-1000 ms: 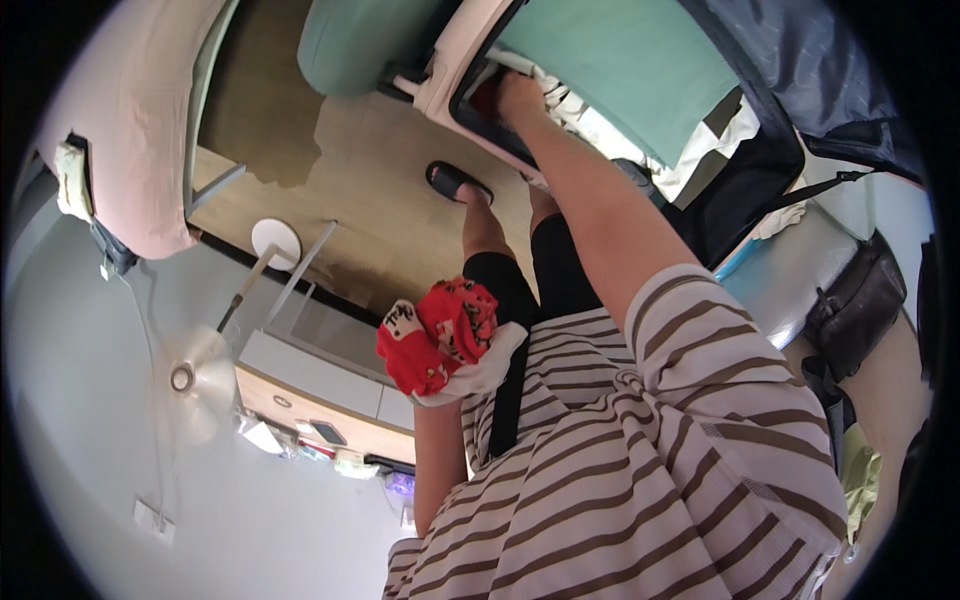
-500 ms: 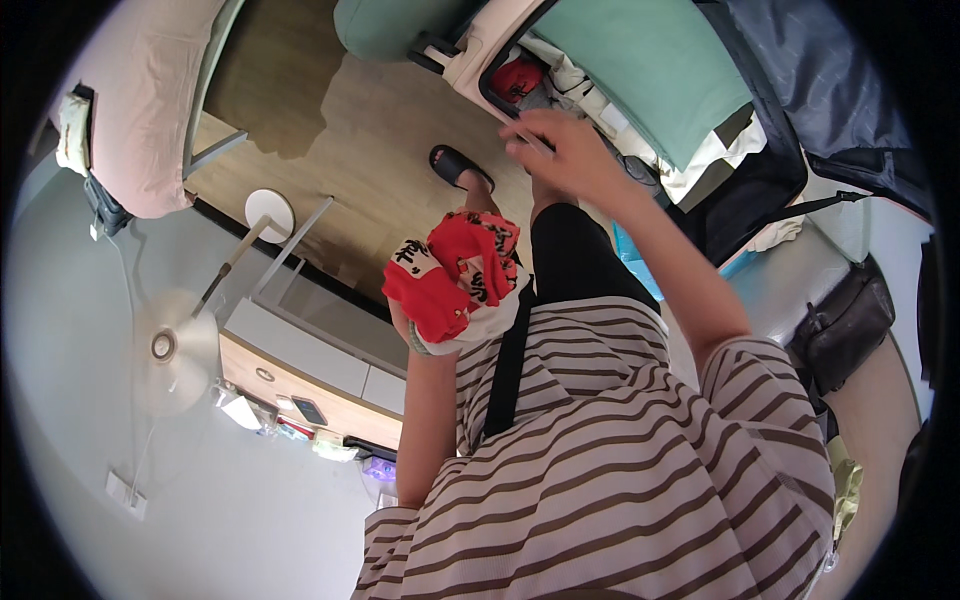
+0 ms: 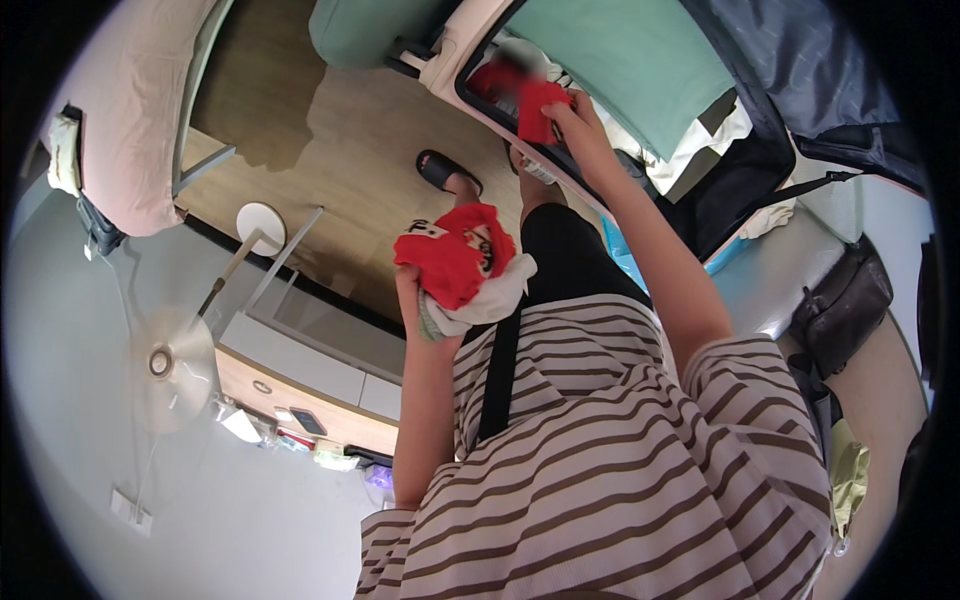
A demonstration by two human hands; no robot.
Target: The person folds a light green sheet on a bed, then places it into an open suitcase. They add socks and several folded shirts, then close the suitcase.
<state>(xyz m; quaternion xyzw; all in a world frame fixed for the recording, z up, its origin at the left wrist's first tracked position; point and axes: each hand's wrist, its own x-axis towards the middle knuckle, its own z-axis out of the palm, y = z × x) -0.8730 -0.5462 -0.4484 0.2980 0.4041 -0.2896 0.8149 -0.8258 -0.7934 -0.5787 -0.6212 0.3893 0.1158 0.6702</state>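
I see the left hand [image 3: 409, 290], fingers mostly hidden, cupping a soft bundle of red printed and white cloth [image 3: 455, 262]; the right hand [image 3: 582, 120] pinches a small red cloth [image 3: 540, 112] beside the open pink hard-shell suitcase's rim [image 3: 468, 46]. I'd pinch firmly, keeping folds together.

Left hand [image 3: 409, 287] at 9 o'clock, right hand [image 3: 577, 118] at 1: two, holding one cloth bundle [image 3: 457, 258], one red cloth [image 3: 536, 112]. One suitcase [image 3: 470, 45] at 1, one fan [image 3: 162, 362] at 9, one phone [image 3: 308, 422] at 8.
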